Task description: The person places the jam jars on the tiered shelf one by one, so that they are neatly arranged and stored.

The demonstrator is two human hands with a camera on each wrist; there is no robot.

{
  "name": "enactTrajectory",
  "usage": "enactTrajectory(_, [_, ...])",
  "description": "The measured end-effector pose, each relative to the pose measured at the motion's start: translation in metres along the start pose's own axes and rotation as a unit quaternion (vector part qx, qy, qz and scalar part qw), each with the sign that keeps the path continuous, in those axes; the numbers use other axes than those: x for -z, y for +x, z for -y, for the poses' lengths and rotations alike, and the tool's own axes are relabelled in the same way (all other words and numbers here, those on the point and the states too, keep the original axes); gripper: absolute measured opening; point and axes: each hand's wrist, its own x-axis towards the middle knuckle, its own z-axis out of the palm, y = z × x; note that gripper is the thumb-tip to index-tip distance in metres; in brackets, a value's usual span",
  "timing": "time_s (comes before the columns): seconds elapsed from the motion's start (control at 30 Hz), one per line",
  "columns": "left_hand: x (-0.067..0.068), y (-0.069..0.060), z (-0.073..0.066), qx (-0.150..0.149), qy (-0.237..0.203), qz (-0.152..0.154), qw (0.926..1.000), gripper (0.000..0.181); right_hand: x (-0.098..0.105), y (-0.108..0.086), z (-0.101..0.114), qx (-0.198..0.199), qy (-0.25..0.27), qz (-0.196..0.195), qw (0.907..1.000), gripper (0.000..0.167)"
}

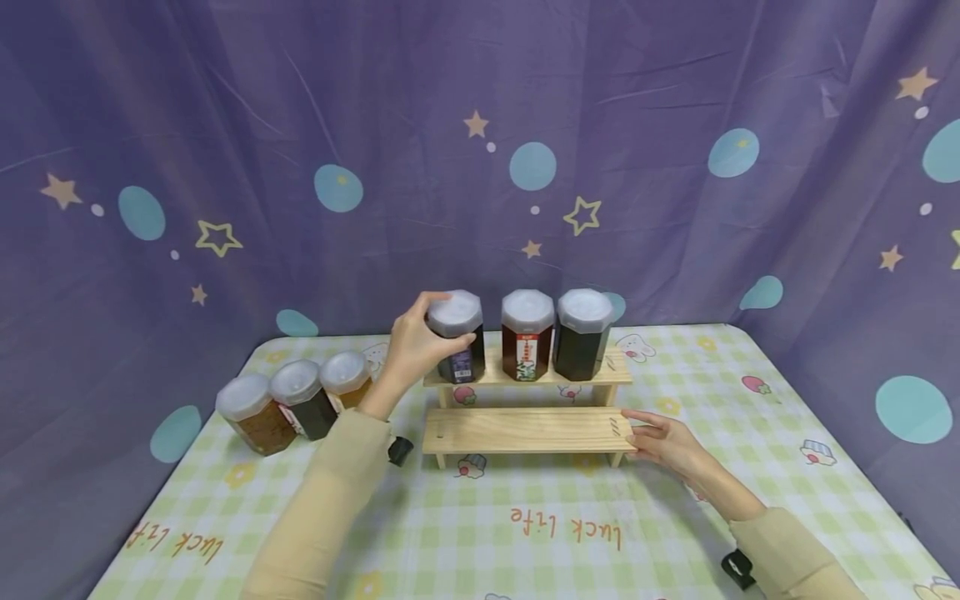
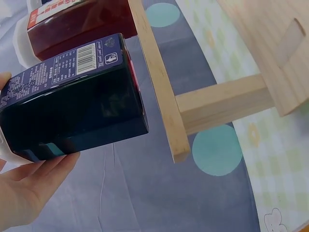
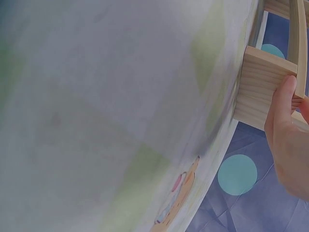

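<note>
My left hand (image 1: 420, 346) grips a dark jar (image 1: 468, 354) near its white lid, thumb and fingers on opposite sides. In the left wrist view the jar (image 2: 72, 106) shows a purple barcode label, and a narrow gap separates its base from the upper board. This board is part of a two-step wooden rack (image 1: 525, 429). Beside the held jar, a red-brown jar (image 1: 527, 337) and another dark jar (image 1: 583, 337) stand on the upper step. My right hand (image 1: 671, 450) holds the right end of the lower step, with fingertips (image 3: 288, 84) against the wood.
On the left of the checked tablecloth (image 1: 562, 492) stand a brown jar (image 1: 262, 425), a dark jar (image 1: 309, 408) and an amber jar (image 1: 352, 392), all white-lidded. A purple curtain (image 1: 450, 208) hangs behind the table.
</note>
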Motion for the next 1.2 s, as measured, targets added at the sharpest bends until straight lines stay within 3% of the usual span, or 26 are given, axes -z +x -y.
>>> enactTrajectory(0.7, [-0.016, 0.008, 0.004, 0.011, -0.006, 0.017, 0.9998, 0.061, 0.0, 0.0, 0.002, 0.001, -0.005, 0.0, 1.0, 0.053])
enactTrajectory(1.2, [-0.018, 0.006, 0.006, 0.029, -0.026, 0.04, 0.9984, 0.064, -0.001, -0.001, 0.003, 0.003, -0.001, 0.007, 1.0, 0.055])
